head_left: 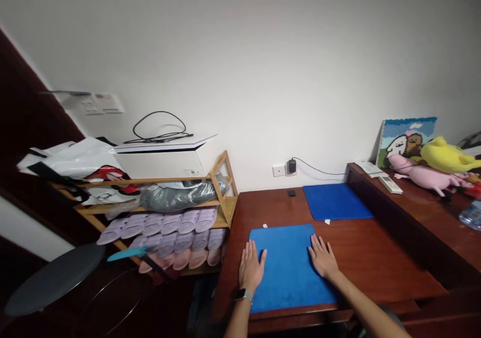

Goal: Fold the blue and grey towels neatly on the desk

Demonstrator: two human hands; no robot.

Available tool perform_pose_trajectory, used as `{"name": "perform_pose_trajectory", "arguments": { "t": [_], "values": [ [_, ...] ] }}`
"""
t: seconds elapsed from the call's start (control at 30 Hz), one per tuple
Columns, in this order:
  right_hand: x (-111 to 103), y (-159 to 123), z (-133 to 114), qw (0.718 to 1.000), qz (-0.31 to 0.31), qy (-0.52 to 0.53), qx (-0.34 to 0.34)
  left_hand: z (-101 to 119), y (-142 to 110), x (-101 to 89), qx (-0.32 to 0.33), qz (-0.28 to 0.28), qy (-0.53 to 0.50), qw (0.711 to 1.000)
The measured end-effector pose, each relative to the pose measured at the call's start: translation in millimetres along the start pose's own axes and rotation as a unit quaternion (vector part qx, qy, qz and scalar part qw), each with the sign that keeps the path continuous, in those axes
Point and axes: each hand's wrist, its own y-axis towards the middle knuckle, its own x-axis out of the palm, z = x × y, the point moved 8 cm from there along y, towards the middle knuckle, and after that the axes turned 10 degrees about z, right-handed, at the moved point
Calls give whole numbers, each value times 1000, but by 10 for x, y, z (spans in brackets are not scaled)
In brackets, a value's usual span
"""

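Observation:
A blue cloth mat (288, 268) lies flat near the front edge of a dark wooden desk (368, 258). My left hand (251, 269) rests palm down on the mat's left edge, fingers stretched out, with a watch on the wrist. My right hand (322, 257) lies flat on the mat's upper right part, fingers spread. Neither hand holds anything. A second blue mat (334, 201) lies farther back on the desk, apart from both hands.
A wooden shoe rack (221, 198) with several slippers (169, 225) and a white box (165, 158) stands to the left. A round black stool (52, 278) is at lower left. A raised shelf (421, 208) at right holds plush toys (432, 170) and a remote (390, 184). A charger (292, 166) is plugged into the wall.

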Motion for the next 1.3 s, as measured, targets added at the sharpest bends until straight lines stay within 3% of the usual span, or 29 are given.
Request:
{"name": "perform_pose_trajectory", "arguments": {
  "t": [0.13, 0.3, 0.37, 0.47, 0.63, 0.7, 0.73, 0.77, 0.83, 1.03, 1.1, 1.2, 1.3],
  "values": [
    [-78, 301, -21, 1000, 6, -5, -10, 31, -28, -2, 0, -2, -1, 1000],
    [47, 491, 8, 999, 26, -10, -18, -39, -24, -52, 4, -8, 4, 1000],
    [103, 498, 24, 999, 41, 1, -21, 77, 41, -61, 10, -8, 4, 1000],
    [150, 500, 47, 999, 47, 6, -20, 653, 213, 8, 54, -19, -24, 998],
    [161, 512, 46, 998, 42, -15, -38, 2069, 372, 368, 163, -84, -128, 975],
    [158, 512, 37, 998, 43, -22, -49, 2332, 361, 520, 171, -109, -140, 969],
    [158, 511, 37, 998, 41, -23, -49, 2356, 354, 571, 170, -115, -138, 969],
    [157, 511, 40, 998, 38, -22, -44, 2309, 351, 602, 167, -117, -135, 970],
    [147, 512, 51, 999, 32, -17, -29, 2015, 371, 603, 149, -114, -125, 974],
    [118, 505, 52, 999, 28, -4, -19, 341, 514, 310, 24, -63, -7, 998],
    [118, 496, 57, 999, 30, 0, -17, -24, 518, 236, 6, -49, 11, 999],
    [77, 495, 30, 999, 30, 7, -14, -194, 529, 193, 4, -43, 11, 999],
    [-43, 513, -29, 1000, 11, 16, -13, -109, 566, 98, 4, -49, 10, 999]
  ]
}}
